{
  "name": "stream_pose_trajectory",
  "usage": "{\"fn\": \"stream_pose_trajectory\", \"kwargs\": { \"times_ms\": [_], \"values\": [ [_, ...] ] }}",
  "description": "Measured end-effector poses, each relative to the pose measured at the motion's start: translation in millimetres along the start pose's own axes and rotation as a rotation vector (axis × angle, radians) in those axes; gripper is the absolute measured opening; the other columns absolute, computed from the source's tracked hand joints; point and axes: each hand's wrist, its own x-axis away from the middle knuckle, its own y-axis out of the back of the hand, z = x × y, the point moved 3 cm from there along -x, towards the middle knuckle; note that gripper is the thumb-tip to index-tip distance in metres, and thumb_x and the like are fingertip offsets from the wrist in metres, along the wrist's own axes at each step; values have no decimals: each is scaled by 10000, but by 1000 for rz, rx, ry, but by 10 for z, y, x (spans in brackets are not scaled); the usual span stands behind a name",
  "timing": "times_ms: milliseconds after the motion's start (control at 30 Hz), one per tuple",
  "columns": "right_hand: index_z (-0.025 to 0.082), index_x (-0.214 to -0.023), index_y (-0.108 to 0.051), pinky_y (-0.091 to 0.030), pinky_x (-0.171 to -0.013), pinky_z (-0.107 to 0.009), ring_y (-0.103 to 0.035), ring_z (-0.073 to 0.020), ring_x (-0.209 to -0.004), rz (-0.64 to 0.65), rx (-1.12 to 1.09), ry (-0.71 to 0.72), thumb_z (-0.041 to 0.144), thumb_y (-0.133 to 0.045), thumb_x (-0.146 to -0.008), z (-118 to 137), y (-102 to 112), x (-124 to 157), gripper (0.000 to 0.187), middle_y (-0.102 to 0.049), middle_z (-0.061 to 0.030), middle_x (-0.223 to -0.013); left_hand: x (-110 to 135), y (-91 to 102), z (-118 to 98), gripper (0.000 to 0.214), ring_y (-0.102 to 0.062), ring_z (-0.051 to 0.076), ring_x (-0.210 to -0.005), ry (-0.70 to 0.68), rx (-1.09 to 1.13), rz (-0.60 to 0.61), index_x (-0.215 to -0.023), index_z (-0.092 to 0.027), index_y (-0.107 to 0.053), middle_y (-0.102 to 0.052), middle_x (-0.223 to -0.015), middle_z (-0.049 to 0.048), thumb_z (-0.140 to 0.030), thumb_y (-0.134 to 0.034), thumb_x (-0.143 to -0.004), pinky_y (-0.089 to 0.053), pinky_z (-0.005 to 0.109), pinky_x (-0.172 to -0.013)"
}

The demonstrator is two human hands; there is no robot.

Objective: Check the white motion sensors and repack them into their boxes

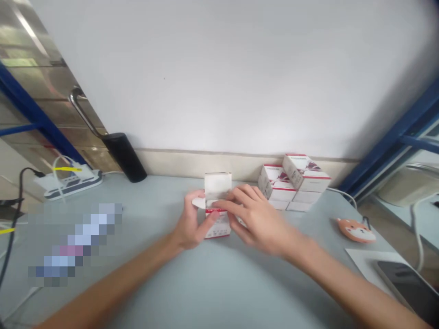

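A small white-and-red cardboard box [218,228] stands upright on the table in front of me, its white lid flap [218,184] raised at the back. My left hand [192,224] is closed on the box's left side, thumb across the front, beside a white side flap [199,203]. My right hand [252,214] grips the box from the right. Its index finger reaches over the opening at the top, and the other fingers are bent near the right edge. What lies inside the box is hidden by the fingers.
Several similar boxes [302,194] are stacked against the wall at right. An orange animal-face pouch [356,230] and a phone [411,288] lie nearer right. A black cylinder [125,157] and a power strip [73,185] with cables stand at left. A blurred-out patch [78,242] covers something at left.
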Motion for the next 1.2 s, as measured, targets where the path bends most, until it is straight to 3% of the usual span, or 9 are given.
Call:
{"fn": "stream_pose_trajectory", "kwargs": {
  "times_ms": [200,467,633,733,800,867,967,1033,1200],
  "values": [
    [341,-1492,-527,-582,-934,-455,-658,-280,-1170,-28,27,40,119,-538,-991,24,54,72,548,-677,-95,-1291,109,16,-32,544,-680,189,-868,-35,93,8,-1469,-322,-287,-606,-1130,65,-254,-584,-1018,-611,367,-759],
    [294,-1257,-585,-594,-809,-415,-713,-254,-977,-87,41,-259,204,-562,-1008,-260,317,95,266,-701,-88,-1160,65,96,-80,643,-672,188,-891,1,131,-29,-1498,-313,-298,-606,-1179,74,-216,-657,-973,-609,368,-748],
    [257,-1064,-646,-545,-727,-391,-697,-258,-880,206,122,-253,304,-642,-1002,-431,-30,213,78,-714,-66,-974,74,97,-24,506,-668,193,-916,23,103,-61,-1361,-321,-369,-582,-1207,72,-280,-685,-968,-612,394,-800],
    [235,-1040,-681,-527,-732,-376,-710,-268,-896,381,126,-240,227,-732,-940,-537,-304,292,113,-730,-71,-980,102,92,1,490,-671,191,-937,79,124,-60,-1316,-316,-365,-580,-1224,76,-309,-705,-963,-603,387,-824],
    [241,-1012,-694,-506,-679,-342,-720,-249,-841,432,91,-276,151,-732,-918,-579,-278,296,135,-746,-54,-965,112,85,-12,490,-677,190,-968,74,128,-39,-1314,-311,-357,-587,-1233,78,-301,-703,-967,-598,372,-839],
    [264,-984,-707,-498,-639,-318,-723,-221,-783,366,53,-317,148,-706,-940,-545,-31,251,124,-763,-25,-951,119,78,-39,498,-678,186,-990,55,114,-40,-1317,-307,-357,-590,-1236,76,-289,-708,-965,-593,360,-849],
    [297,-1120,-701,-555,-704,-356,-733,-230,-844,-92,135,-337,347,-715,-985,-286,556,128,145,-766,-29,-1045,134,59,-92,551,-674,194,-1031,30,78,-76,-1338,-302,-361,-590,-1213,69,-274,-740,-939,-587,360,-865],
    [308,-1190,-675,-579,-799,-395,-731,-245,-914,-282,162,-263,394,-726,-983,-11,761,42,230,-760,-39,-1086,142,38,-135,585,-680,197,-1022,8,62,-87,-1349,-304,-358,-599,-1202,65,-261,-757,-925,-585,363,-855],
    [273,-1042,-710,-525,-731,-389,-704,-247,-837,-47,150,-60,204,-642,-1020,408,425,-196,99,-752,-31,-916,135,2,-235,562,-697,169,-887,-82,137,-44,-1338,-311,-346,-643,-1193,55,-209,-727,-937,-583,362,-803]
  ]
}}
